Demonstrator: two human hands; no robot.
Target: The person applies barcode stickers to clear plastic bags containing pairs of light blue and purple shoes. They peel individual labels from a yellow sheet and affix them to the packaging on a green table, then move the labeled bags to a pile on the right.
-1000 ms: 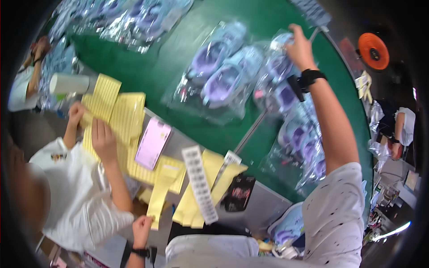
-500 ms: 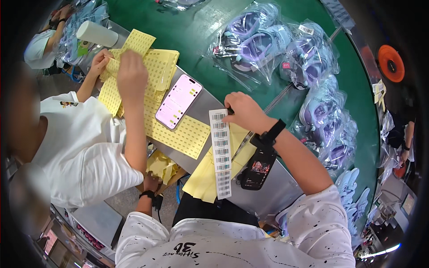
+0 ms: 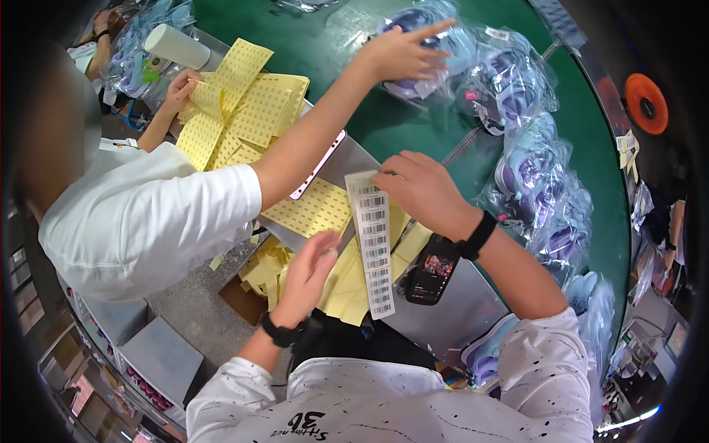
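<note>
Green table (image 3: 413, 136) before me: right hand (image 3: 427, 190) pinches the barcode strip (image 3: 375, 247), its length pointing toward the wearer's lap (image 3: 347, 343); left hand (image 3: 304, 279) half-open.

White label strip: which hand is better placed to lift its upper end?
Probably the right hand: its fingers are at the upper end of the white label strip; the left hand is open, apart from it.

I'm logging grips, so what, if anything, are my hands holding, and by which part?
Right hand: the white barcode strip, by its upper end. Left hand: apparently nothing.
</note>
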